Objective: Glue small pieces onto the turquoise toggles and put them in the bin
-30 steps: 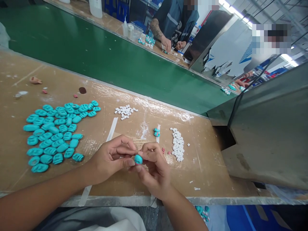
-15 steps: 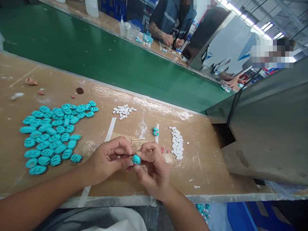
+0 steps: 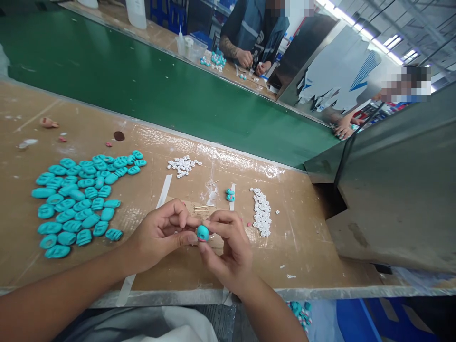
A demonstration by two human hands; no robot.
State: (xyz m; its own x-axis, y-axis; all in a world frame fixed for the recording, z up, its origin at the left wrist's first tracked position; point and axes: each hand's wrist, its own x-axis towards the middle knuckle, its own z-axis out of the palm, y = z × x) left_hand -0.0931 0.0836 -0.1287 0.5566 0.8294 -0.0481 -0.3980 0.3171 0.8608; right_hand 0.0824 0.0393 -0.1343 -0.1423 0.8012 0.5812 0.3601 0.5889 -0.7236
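Between my two hands, above the cardboard-covered table, is a small rounded teal piece [image 3: 203, 232] with a hole in its face and a pink edge underneath. My right hand [image 3: 228, 249] pinches it between thumb and fingers. From the other side, my left hand [image 3: 160, 235] has thumb and index fingertips closed against the piece. Just beyond my hands lie a cotton swab [image 3: 204, 206] and a small stack of teal pieces with pink in them [image 3: 230, 194]. A large spread of loose teal pieces [image 3: 76, 204] covers the table to the left.
Small white parts lie in one cluster [image 3: 183, 165] and a longer band [image 3: 262, 213]. A green belt [image 3: 171, 90] runs behind the table [image 3: 295, 237]. A metal housing [image 3: 399, 190] stands at right. Across the belt, a co-worker's hands [image 3: 245, 59] handle small pieces.
The teal piece has turned slightly, so its hole shows more plainly. My hands have barely shifted around it. The co-worker's hands across the belt have moved a little.
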